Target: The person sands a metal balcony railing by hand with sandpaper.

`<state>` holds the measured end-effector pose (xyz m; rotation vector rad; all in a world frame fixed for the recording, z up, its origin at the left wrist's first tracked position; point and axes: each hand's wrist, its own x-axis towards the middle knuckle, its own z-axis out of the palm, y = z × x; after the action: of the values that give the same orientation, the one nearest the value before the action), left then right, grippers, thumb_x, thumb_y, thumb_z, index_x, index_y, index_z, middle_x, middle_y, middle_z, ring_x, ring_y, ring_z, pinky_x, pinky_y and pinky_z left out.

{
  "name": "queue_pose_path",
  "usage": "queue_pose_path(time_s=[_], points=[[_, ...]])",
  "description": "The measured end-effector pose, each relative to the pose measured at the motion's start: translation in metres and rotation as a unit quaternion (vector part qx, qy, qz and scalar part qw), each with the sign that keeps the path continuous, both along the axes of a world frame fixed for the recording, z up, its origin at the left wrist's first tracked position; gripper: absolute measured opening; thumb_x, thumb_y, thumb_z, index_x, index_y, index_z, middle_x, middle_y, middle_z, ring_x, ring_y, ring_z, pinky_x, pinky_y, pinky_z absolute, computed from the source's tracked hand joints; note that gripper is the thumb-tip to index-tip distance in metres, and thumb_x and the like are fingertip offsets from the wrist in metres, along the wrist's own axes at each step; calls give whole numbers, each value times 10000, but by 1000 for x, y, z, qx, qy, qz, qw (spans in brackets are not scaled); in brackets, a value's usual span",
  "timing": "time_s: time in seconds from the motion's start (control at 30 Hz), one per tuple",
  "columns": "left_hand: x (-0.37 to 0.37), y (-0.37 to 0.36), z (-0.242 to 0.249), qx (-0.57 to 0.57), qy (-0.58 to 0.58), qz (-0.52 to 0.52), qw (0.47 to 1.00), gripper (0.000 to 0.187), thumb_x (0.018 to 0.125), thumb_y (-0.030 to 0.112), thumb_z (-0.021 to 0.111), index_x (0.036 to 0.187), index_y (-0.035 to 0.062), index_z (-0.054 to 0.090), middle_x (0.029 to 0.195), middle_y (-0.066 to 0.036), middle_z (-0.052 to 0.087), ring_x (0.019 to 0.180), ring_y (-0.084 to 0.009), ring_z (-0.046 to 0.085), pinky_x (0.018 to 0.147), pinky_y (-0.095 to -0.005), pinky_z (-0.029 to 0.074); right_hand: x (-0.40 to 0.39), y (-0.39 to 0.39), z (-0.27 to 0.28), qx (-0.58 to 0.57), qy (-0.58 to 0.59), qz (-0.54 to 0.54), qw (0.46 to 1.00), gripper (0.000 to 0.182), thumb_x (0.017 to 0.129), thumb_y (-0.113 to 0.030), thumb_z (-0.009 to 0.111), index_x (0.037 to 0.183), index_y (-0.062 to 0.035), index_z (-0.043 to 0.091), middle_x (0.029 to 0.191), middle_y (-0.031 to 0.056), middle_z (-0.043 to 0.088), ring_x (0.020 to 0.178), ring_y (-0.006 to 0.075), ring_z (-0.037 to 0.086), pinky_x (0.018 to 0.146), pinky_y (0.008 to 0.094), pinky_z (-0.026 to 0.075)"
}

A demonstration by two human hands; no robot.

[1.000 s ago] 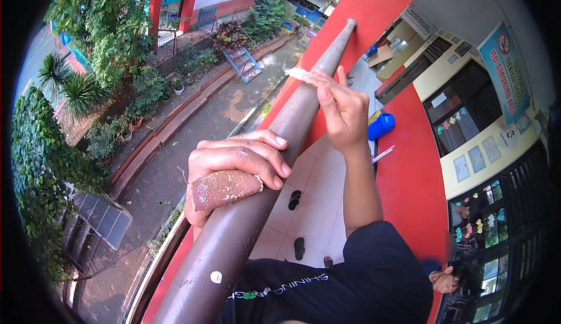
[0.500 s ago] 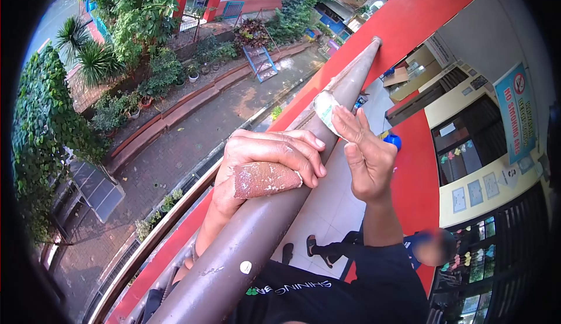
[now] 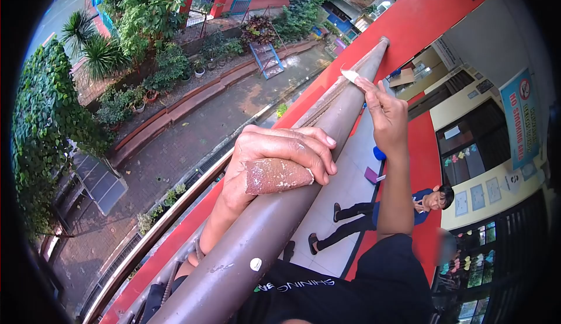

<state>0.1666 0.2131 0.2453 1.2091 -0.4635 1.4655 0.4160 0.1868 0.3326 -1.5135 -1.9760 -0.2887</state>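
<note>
A thick brown metal railing pipe (image 3: 234, 265) runs diagonally from the bottom up to the red wall. My left hand (image 3: 280, 151) is closed over its top, gripping a piece of reddish-brown sandpaper (image 3: 277, 176) that shows white scuffs. Farther up the pipe is my right hand (image 3: 385, 110), fingers together and pointing left. A thin whitish piece (image 3: 349, 75) sticks out from its fingertips over the pipe's upper side; I cannot tell what it is. Close below my left hand, a small white spot (image 3: 255, 264) marks the pipe.
On the right, a person (image 3: 429, 198) in dark clothes stands on the tiled walkway (image 3: 315, 224). Beyond them is a wall with a no-smoking sign (image 3: 522, 116). Left of the railing lies a lower paved path (image 3: 193, 142) with plants and a blue-framed rack (image 3: 267, 61).
My right hand has moved farther up the pipe with the whitish piece, its arm stretching out. My left hand stays on the pipe with the sandpaper. More of the person shows.
</note>
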Motion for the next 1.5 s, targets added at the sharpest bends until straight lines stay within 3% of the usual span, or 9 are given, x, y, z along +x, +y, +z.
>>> queue_pose_path(time_s=[0.13, 0.27, 0.47, 0.57, 0.77, 0.83, 1.03, 1.23, 1.5], points=[[2, 6, 0, 6, -4, -10, 1000, 377, 727, 287, 627, 704, -82, 701, 700, -183, 690, 723, -306, 690, 908, -446, 512, -18, -1, 25, -115, 7, 142, 983, 294, 999, -180, 534, 1104, 21, 721, 993, 198, 748, 1010, 329, 723, 1117, 496, 397], [1, 4, -2, 2, -1, -14, 1000, 384, 729, 295, 610, 721, -77, 704, 722, -183, 696, 749, -304, 696, 928, -447, 503, 22, 64, 56, -242, -125, -170, 947, 318, 990, -239, 554, 1044, 10, 743, 694, 212, 652, 621, 240, 640, 864, 374, 532], [3, 5, -5, -14, -1, -33, 999, 349, 754, 268, 620, 755, -69, 710, 751, -172, 704, 777, -300, 696, 943, -450, 494, -34, 76, 75, -519, -93, 140, 838, 381, 983, -294, 570, 995, 53, 725, 764, 130, 697, 731, 196, 634, 764, 360, 493], [2, 4, -3, -1, -14, -24, 1000, 313, 761, 238, 634, 756, -65, 709, 749, -167, 705, 773, -300, 695, 942, -452, 494, -7, 114, 92, -505, -261, -79, 819, 408, 995, -314, 563, 969, 59, 727, 766, 95, 687, 710, 149, 582, 767, 308, 467], [2, 5, 0, 10, -24, -16, 1000, 273, 765, 201, 651, 747, -66, 707, 736, -169, 699, 768, -298, 693, 942, -452, 492, -17, 106, 83, -540, -196, 88, 814, 303, 958, -255, 555, 1048, -76, 782, 985, 174, 739, 846, 303, 682, 929, 362, 499], [1, 3, 0, 6, -14, -22, 1000, 277, 764, 203, 651, 742, -68, 704, 733, -171, 698, 767, -299, 692, 942, -451, 491, 50, 150, 75, -450, -430, 7, 783, 395, 973, -295, 563, 969, 64, 726, 866, 158, 723, 784, 275, 652, 832, 369, 483], [0, 5, 0, -8, -3, -22, 1000, 304, 753, 224, 644, 733, -73, 703, 734, -173, 698, 764, -302, 692, 944, -448, 491, 15, 109, 82, -536, -124, 73, 832, 405, 942, -328, 615, 1042, 47, 731, 935, 146, 751, 915, 183, 657, 901, 317, 467], [-1, 5, 3, 18, 1, -14, 1000, 330, 722, 247, 632, 732, -74, 708, 736, -178, 697, 762, -305, 690, 947, -438, 490, 126, 158, 79, -355, -284, -97, 885, 340, 937, -243, 627, 1090, 44, 727, 1002, 155, 752, 976, 208, 662, 989, 313, 442], [-1, 1, 3, 24, 13, 1, 1000, 356, 727, 272, 608, 703, -70, 702, 708, -181, 690, 749, -306, 697, 940, -441, 503, 61, 129, 89, -474, -189, -68, 857, 361, 989, -309, 559, 1124, -28, 742, 1049, 162, 736, 983, 222, 664, 979, 338, 449]])
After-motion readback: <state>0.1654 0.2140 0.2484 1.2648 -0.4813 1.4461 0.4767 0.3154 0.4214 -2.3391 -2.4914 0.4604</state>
